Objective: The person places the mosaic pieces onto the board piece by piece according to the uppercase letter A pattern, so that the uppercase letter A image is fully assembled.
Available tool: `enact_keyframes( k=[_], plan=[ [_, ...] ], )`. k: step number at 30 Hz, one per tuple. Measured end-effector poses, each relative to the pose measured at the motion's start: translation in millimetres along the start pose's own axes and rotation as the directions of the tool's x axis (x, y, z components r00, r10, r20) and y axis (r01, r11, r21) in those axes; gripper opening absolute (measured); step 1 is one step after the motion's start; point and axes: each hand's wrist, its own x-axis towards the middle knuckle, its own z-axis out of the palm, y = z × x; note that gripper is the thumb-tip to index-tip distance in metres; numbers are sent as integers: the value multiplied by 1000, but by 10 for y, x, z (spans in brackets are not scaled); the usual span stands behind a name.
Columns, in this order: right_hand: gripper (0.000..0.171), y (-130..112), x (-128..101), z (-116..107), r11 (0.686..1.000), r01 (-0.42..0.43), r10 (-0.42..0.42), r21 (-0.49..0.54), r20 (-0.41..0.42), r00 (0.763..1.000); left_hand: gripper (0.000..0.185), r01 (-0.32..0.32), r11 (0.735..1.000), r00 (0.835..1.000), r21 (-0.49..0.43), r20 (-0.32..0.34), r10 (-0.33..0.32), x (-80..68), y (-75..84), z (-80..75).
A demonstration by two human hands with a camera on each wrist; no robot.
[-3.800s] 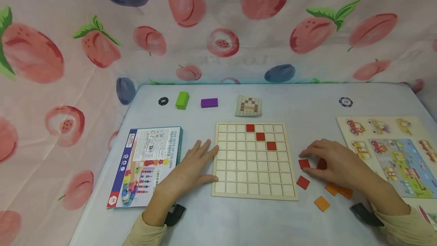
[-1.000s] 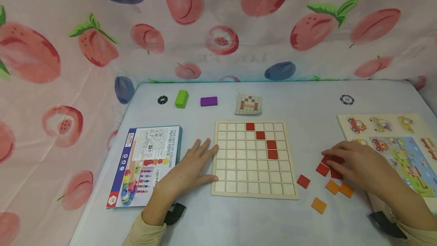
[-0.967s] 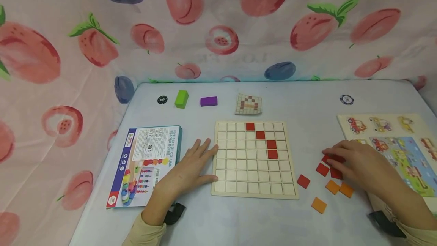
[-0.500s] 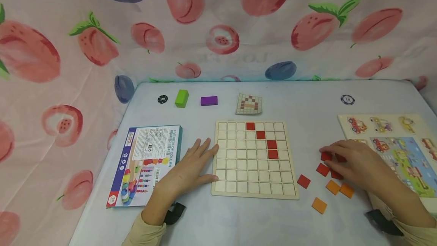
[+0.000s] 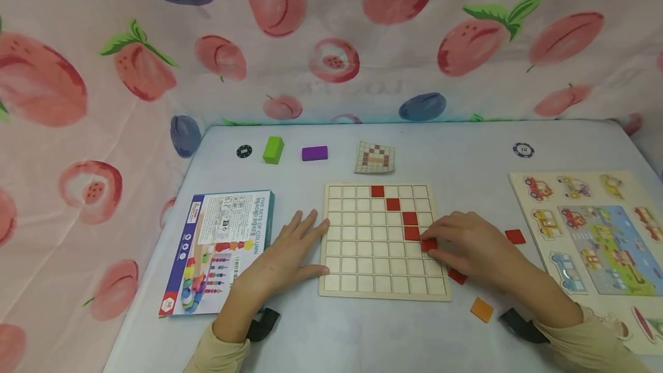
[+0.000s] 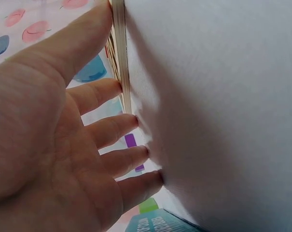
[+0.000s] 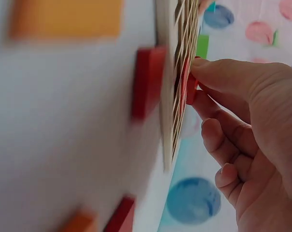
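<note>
The square wooden grid board lies mid-table with a stepped line of red tiles in its upper right cells. My left hand has its fingers spread, thumb and fingertips touching the board's left edge; the left wrist view shows the left palm holding nothing. Thumb and fingers of my right hand pinch a red square tile at the right column, just below the lowest placed tile. In the right wrist view this pinched tile is at the board's surface; whether it is seated I cannot tell.
Loose red tiles and an orange tile lie right of the board; the right arm hides others. A pattern card, purple block and green block stand behind. A bead-set box is left, a vehicle puzzle right.
My right hand has moved left from the loose tiles to the board's right side, bringing a red tile. Earlier, a fourth red tile joined the line. The left hand has stayed put.
</note>
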Motion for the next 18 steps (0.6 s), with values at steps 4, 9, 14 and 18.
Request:
enact_keyframes(
  k=[4, 9, 14, 18],
  plan=[
    [26, -73, 71, 71, 997, 70, -70, -18, 7, 998, 90, -2, 1000, 1000, -1, 9, 2, 20, 16, 3],
    [21, -68, 87, 133, 983, 174, -176, -52, -44, 983, 89, -2, 1000, 1000, 6, 12, 2, 37, 36, 0],
    [21, -76, 100, 148, 977, 205, -208, -65, -55, 977, 90, -5, 1000, 1000, -2, 5, 5, 34, 28, 5],
    [23, -83, 118, 154, 976, 207, -210, -62, -45, 977, 89, 2, 1000, 1000, -14, -8, -2, -7, 2, 9]
  ],
)
